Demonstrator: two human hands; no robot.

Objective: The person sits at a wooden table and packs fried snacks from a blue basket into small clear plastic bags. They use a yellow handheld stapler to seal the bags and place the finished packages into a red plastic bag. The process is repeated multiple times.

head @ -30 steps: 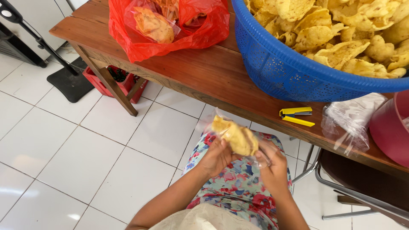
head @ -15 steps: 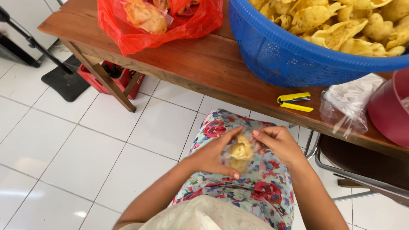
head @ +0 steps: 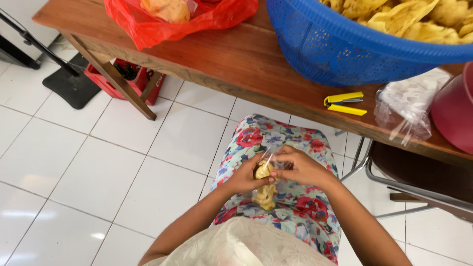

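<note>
Over my lap, both hands hold a small clear plastic bag (head: 266,189) filled with yellow chips. My left hand (head: 244,176) grips the bag's left side near its top. My right hand (head: 301,167) pinches the bag's neck from the right. The bag hangs down against my floral skirt (head: 295,216). Above me on the wooden table (head: 231,59) stands a big blue basket (head: 354,49) heaped with the same yellow chips (head: 409,17).
A red plastic bag (head: 177,17) with chips lies on the table's left part. A yellow stapler (head: 344,102), a bundle of clear bags (head: 404,108) and a dark red bowl (head: 456,113) sit near the table edge. A red crate (head: 120,79) stands on the white tiled floor.
The bag of chips has come down from near the table edge to my lap. My hands have closed in around its top, and the view has tilted down.
</note>
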